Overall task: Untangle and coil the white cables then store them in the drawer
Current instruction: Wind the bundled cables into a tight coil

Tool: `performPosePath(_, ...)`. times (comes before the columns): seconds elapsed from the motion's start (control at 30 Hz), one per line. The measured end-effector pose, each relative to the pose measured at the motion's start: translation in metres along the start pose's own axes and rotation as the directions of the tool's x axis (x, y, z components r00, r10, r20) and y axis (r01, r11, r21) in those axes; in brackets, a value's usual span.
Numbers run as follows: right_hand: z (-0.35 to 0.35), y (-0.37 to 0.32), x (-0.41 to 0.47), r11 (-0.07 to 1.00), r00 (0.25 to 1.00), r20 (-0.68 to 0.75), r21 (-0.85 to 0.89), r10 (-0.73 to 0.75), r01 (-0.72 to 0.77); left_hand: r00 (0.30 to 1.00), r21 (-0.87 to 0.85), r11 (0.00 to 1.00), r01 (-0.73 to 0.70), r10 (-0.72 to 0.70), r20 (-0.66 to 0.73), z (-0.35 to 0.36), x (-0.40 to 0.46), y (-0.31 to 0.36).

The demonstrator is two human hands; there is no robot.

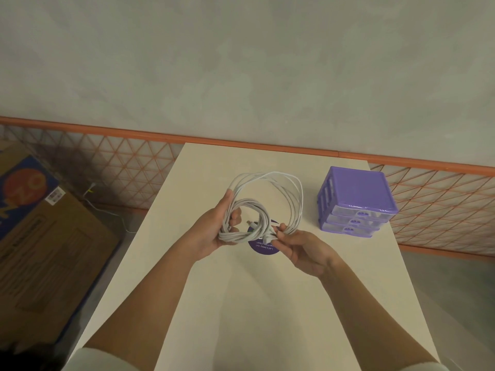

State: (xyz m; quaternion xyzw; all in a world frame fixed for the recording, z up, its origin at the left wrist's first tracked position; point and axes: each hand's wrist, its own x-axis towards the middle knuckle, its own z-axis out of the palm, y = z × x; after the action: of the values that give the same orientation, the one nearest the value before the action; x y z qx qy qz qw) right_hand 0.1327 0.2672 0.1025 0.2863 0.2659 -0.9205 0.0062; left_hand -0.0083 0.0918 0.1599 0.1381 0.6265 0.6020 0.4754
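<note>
White cables [263,207], looped in loose coils, are hanging above the middle of the surface [241,303]. Left hand [214,226] is grasping the coils in its grip; right hand [302,249] is pinching a cable end. Purple drawer unit [355,202] is sitting at three o'clock, drawers closed.

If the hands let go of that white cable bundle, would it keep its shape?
Probably not: the white cables look thin and floppy, their loops uneven and untied, so they would likely spring apart. The bundle seems light, since the left hand carries most of it.
</note>
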Motion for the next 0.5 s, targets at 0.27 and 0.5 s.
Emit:
performPosePath(0.27, 0.010, 0.000, 0.006, 0.995, 0.991, 0.134, -0.097, -0.005, 0.018, 0.994, -0.013, 0.994, 0.105, -0.105, -0.002, 0.014, -0.006, 0.000)
performPosePath(0.5, 0.028, 0.004, 0.007, 0.981, 0.971, 0.237, -0.183, -0.018, 0.063, 0.999, 0.048, 0.998, 0.040, -0.040, -0.005, 0.019, 0.001, -0.005)
